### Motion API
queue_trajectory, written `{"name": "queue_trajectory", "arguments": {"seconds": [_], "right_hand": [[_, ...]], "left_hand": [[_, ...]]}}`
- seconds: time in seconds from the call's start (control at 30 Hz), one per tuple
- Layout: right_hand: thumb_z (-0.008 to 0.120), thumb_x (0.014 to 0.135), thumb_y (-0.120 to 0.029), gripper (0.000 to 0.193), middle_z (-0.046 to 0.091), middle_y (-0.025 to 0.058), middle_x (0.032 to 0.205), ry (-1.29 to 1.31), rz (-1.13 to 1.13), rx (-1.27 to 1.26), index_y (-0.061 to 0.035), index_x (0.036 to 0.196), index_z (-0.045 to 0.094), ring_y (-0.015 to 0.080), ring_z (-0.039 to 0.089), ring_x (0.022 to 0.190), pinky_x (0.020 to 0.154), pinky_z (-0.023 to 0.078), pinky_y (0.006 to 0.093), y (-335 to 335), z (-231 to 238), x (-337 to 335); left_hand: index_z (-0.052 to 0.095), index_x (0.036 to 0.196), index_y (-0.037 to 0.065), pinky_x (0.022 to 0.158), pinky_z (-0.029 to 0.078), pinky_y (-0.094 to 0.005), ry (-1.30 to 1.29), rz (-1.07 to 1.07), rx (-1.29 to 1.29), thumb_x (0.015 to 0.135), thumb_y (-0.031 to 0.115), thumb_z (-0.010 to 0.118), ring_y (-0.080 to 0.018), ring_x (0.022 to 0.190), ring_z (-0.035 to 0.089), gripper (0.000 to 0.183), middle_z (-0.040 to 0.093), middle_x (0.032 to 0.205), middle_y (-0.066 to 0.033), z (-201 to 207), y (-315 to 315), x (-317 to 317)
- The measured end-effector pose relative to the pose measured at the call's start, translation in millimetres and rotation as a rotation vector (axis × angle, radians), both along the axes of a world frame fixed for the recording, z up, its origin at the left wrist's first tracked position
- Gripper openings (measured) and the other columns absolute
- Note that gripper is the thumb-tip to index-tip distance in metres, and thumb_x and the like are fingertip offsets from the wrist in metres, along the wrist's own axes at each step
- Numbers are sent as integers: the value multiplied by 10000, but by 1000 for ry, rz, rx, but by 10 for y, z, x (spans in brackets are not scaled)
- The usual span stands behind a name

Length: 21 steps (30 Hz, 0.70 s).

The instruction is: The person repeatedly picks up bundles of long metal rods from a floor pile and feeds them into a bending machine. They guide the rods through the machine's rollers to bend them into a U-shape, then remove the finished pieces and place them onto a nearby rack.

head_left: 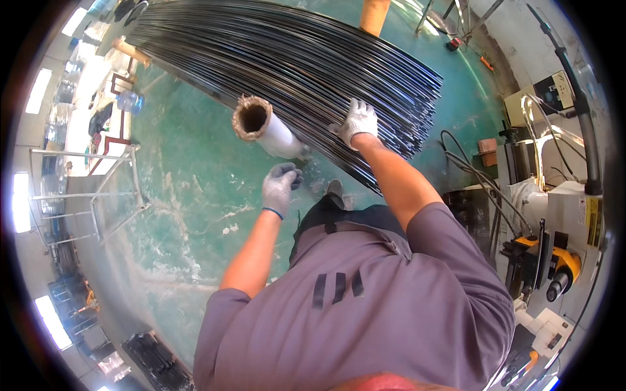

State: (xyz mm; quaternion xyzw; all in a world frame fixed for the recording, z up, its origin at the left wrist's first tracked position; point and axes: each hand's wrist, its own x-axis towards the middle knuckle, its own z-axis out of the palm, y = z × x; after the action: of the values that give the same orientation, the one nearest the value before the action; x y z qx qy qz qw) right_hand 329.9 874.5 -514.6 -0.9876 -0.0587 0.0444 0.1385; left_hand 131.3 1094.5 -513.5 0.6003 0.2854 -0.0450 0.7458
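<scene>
Long, thin black tubes [274, 62] lie side by side in a wide bundle, running from the far left to the right, their ends uneven at the right. My right hand [360, 120], in a pale work glove, lies on the near side of the bundle, thumb spread away from the fingers. Nearer to me, my left hand [279, 188] hangs over the green floor in a grey glove with dark fingertips. Its fingers are curled in, and nothing shows in them. Just beyond that hand stands a thick white cardboard tube [280, 138] with a frayed brown open end.
A yellowish post [373, 16] stands behind the bundle. Machinery with a yellow-and-black motor [562, 270] and hanging cables [479, 174] lines the right side. Leftward are a metal frame [88, 195] and a large clear water bottle [130, 101]. Reddish bricks [487, 151] sit by the machine.
</scene>
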Motion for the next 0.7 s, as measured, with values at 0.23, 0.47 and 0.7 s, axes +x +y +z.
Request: {"name": "queue_trajectory", "arguments": {"seconds": [0.23,0.47,0.7], "right_hand": [[834,807,-616,758,649,162,1270,140,110,-202,-20,1240,658,329,591,1234,1032,501,442,247,58,409],[866,780,-579,826,642,210,1323,252,175,-188,0,1318,627,379,606,1242,1071,510,439,269,211,679],[818,852,-421,600,703,247,1262,342,253,-97,12,1239,666,401,680,1208,1024,563,464,204,140,870]], "left_hand": [[627,1248,-2,813,629,-389,117,223,-63,984,46,617,-251,885,743,268,738,1069,-151,-253,484,164],[623,1254,-18,786,625,-398,315,142,-268,976,59,633,-267,869,739,289,732,1061,-159,-238,-309,-87],[629,1254,-31,796,626,-389,217,87,-160,980,47,626,-274,857,749,285,746,1055,-171,-248,-308,207]]}}
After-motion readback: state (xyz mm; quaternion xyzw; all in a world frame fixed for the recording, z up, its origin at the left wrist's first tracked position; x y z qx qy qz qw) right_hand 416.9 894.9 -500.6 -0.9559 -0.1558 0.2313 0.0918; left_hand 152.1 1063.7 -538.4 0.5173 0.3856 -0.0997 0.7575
